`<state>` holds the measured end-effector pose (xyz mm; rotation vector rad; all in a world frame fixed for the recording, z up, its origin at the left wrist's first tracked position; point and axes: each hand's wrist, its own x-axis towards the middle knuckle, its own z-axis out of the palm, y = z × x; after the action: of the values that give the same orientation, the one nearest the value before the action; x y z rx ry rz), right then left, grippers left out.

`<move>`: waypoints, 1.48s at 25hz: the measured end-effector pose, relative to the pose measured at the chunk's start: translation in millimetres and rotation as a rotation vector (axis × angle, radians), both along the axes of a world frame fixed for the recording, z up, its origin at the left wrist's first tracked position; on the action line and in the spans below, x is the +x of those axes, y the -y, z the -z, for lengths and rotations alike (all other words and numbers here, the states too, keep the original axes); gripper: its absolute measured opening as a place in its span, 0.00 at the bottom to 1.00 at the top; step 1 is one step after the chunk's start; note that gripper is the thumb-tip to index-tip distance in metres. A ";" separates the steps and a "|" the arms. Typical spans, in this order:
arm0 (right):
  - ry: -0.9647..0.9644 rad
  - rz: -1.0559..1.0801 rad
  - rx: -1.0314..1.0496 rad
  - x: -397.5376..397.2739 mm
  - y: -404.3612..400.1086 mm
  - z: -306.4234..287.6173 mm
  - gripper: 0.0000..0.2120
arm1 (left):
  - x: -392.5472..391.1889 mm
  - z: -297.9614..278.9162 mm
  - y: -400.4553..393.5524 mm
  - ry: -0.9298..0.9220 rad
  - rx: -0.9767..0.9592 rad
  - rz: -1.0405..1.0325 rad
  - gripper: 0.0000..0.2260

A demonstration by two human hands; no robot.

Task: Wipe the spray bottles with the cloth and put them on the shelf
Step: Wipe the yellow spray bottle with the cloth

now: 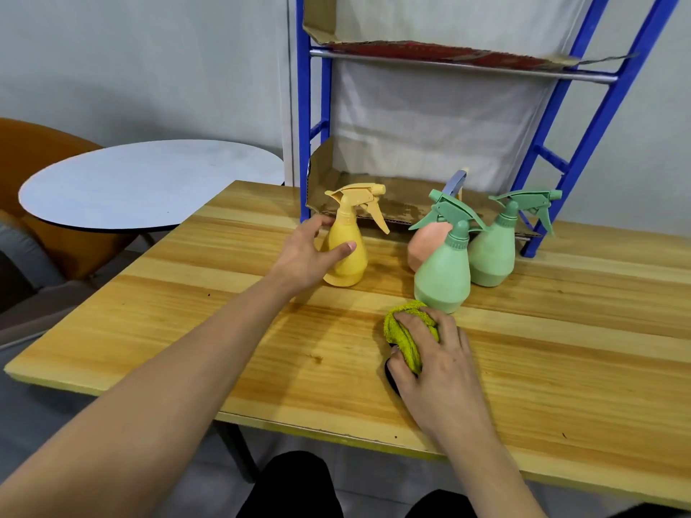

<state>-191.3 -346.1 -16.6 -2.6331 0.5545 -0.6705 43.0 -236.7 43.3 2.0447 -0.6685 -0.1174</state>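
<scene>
A person's two bare arms reach over a wooden table (523, 368). The left hand (306, 256) wraps around the yellow bottle (349, 252), thumb across its front and fingers behind it; the bottle stands upright on the table with its trigger pointing right. The right hand (433, 360) presses down on a bunched yellow-green cloth (405, 336), fingers curled over it, holding it against the table. Just beyond that hand's fingertips stands a green bottle (443, 278), upright and very near the cloth. Behind and to the right of it, touching or nearly so, is a second green bottle (493, 256). A pink bottle (424, 244) with a blue-grey sprayer stands partly hidden behind the first green one. Past the bottles, farther from both hands, a blue shelf (583, 151) rises at the table's back edge, its levels lined with cardboard (404, 203). Off to the left of the left hand stands a round white table (142, 185).
</scene>
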 end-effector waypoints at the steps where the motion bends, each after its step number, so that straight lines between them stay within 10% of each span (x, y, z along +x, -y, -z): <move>1: -0.016 -0.004 0.018 -0.9 -0.8 -1.9 0.26 | -8.9 0.7 -8.7 -0.017 -0.023 0.012 0.28; 9: 0.056 -0.015 0.100 -8.8 -2.5 -10.2 0.24 | -91.7 6.9 -52.2 0.016 -0.093 -0.006 0.23; 18: 0.923 -0.037 1.108 2.7 -5.7 -60.0 0.12 | -126.7 5.3 -62.0 0.148 -0.091 0.103 0.26; 24: 0.764 -0.329 1.395 21.7 -15.9 -70.2 0.10 | -122.7 13.6 -63.2 0.191 -0.170 0.136 0.22; 37: 0.516 -0.188 0.175 38.7 -1.1 -59.5 0.14 | -115.3 27.5 -59.2 0.225 -0.182 0.104 0.27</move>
<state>-152.7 -345.0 42.8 -2.1913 0.1981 -1.1291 -72.3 -177.5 15.8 1.8635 -0.8926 0.1120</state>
